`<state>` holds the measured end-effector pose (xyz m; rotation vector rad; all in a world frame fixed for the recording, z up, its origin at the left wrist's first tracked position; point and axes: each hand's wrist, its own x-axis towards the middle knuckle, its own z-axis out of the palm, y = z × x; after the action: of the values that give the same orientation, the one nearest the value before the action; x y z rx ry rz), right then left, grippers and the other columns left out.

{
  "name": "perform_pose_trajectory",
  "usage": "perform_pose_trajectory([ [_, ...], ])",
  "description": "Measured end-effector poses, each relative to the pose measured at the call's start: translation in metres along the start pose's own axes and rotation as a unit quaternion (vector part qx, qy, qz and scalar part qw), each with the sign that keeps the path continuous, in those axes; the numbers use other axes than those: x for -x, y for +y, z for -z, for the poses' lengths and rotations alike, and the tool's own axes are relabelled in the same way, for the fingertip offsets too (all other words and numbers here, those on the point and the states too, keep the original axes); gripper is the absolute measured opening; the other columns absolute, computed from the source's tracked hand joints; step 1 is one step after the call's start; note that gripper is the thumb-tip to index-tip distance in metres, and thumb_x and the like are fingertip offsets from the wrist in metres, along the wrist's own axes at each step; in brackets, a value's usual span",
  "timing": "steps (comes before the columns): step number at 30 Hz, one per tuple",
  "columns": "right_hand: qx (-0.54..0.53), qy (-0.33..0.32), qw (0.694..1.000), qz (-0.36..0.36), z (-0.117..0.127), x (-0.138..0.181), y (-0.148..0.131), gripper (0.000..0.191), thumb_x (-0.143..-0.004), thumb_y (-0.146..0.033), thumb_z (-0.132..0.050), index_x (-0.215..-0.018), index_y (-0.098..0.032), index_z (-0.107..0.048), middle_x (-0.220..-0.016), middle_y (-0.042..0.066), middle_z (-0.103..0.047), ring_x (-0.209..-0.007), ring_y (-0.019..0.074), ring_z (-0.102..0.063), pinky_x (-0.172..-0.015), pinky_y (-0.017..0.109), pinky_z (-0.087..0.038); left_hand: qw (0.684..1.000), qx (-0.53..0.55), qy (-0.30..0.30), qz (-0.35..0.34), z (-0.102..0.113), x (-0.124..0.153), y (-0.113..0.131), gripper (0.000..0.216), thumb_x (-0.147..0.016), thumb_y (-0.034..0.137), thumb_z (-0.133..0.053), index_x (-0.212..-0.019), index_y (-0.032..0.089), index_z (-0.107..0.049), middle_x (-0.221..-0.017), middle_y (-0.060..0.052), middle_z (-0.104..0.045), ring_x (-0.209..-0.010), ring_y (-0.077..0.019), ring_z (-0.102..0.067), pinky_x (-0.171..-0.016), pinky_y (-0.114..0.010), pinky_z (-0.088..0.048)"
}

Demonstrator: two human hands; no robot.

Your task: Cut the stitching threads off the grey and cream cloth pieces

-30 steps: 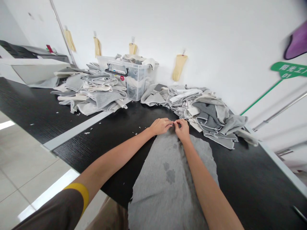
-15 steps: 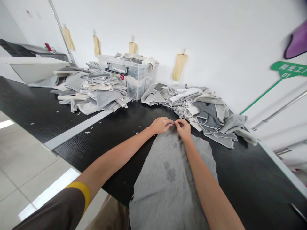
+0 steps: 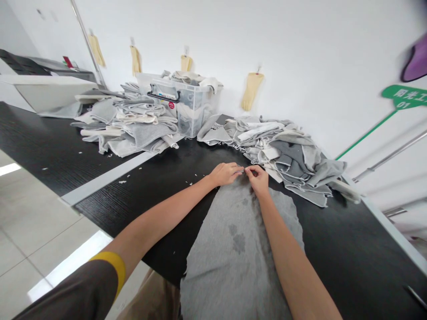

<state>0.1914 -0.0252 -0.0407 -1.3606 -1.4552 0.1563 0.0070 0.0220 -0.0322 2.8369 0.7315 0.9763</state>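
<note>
A long grey cloth [image 3: 230, 249] with darker blotches lies on the black table, running from its near edge up to my hands. At the far end of the cloth, my left hand [image 3: 227, 174] is closed in a pinch on the cloth's edge. Close beside it, my right hand [image 3: 257, 178] also pinches that edge between thumb and fingers. The fingertips of both hands almost meet. What lies between them is too small to make out clearly.
A clear plastic box [image 3: 191, 106] full of cloths stands against the wall. Left of it is a heap of folded grey cloths [image 3: 133, 120]; to the right lies another cloth pile [image 3: 287, 146]. Yellow gloves [image 3: 252, 91] hang on the wall. White scraps [image 3: 122, 182] dot the black table [image 3: 347, 249].
The view has shifted slightly. Both hands keep their pinch at the far end of the grey cloth, with only a tiny movement of the fingers.
</note>
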Motion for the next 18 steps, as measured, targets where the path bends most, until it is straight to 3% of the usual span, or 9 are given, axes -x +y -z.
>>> perform_pose_trajectory([
  [10, 0.059, -0.026, 0.997, 0.045, -0.005, -0.001, 0.011, 0.018, -0.082, -0.033, -0.054, -0.076, -0.019, -0.065, -0.08, 0.006, -0.065, -0.078, 0.0203, -0.056, -0.074, 0.034, -0.043, 1.0, 0.004, -0.004, -0.011, -0.002, -0.001, 0.0, 0.033, -0.098, 0.033, -0.046, -0.119, 0.02, -0.066, -0.105, -0.008, -0.072, -0.097, -0.0201, -0.068, -0.085, -0.03, -0.052],
  [18, 0.084, -0.036, 0.994, 0.061, -0.004, -0.002, 0.01, 0.017, -0.079, -0.031, -0.055, -0.071, -0.02, -0.064, -0.079, 0.006, -0.066, -0.08, 0.0211, -0.056, -0.079, 0.035, -0.042, 0.999, 0.023, 0.002, -0.032, -0.002, -0.005, -0.003, 0.025, -0.093, 0.029, -0.053, -0.104, 0.02, -0.073, -0.092, -0.007, -0.074, -0.087, -0.0202, -0.069, -0.081, -0.031, -0.052],
])
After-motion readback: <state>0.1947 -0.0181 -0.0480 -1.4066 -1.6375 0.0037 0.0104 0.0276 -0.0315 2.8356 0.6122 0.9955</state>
